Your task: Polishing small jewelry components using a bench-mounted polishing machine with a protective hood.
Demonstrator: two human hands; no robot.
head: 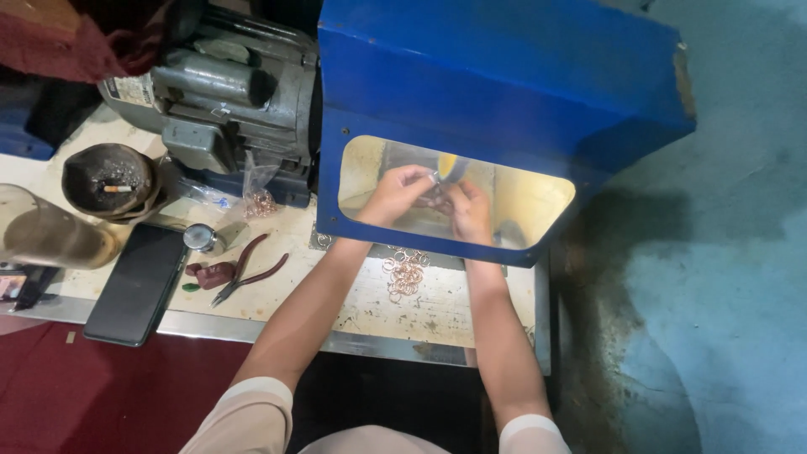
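Black phone (137, 284) lies at far left of the bench (437, 311), then 1 ashtray (109, 178) holding 1 cigarette, 1 pair of red-handled pliers (249, 271), and 1 clear plastic bag (261, 193) of copper rings beside the grey motor (227, 92). Loose copper rings (406, 273), too many to count, sit heaped between the forearms. Inside the blue hood (496, 84), left hand (395, 195) and right hand (469, 210) have fingers curled, pinching a small ring piece (433, 177) just beside the yellow wheel (448, 166).

At the left edge lies a black phone (136, 284), with red-handled pliers (248, 271) just right of it. An ashtray (110, 181) sits upper left, below a grey electric motor (227, 92).
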